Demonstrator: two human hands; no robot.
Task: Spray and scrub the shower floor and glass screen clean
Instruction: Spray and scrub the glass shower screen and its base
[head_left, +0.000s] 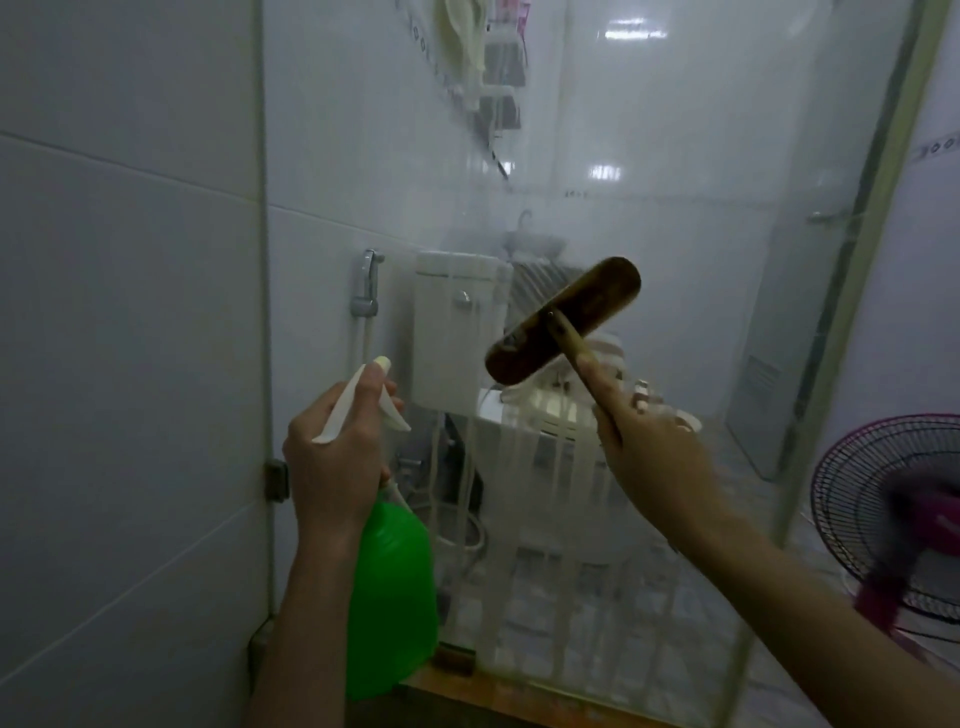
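Observation:
The glass screen fills the middle of the head view, wet and streaked with white foam running down its lower half. My left hand grips the white trigger head of a green spray bottle, its nozzle aimed at the glass. My right hand holds the handle of a brown scrub brush, whose long head lies tilted against the glass at mid height. The shower floor is out of view except for a wooden threshold under the screen.
White tiled wall stands at my left, meeting the screen at a hinge. Through the glass show a toilet cistern, a bidet sprayer and a sink. A pink floor fan stands beyond the screen's right edge.

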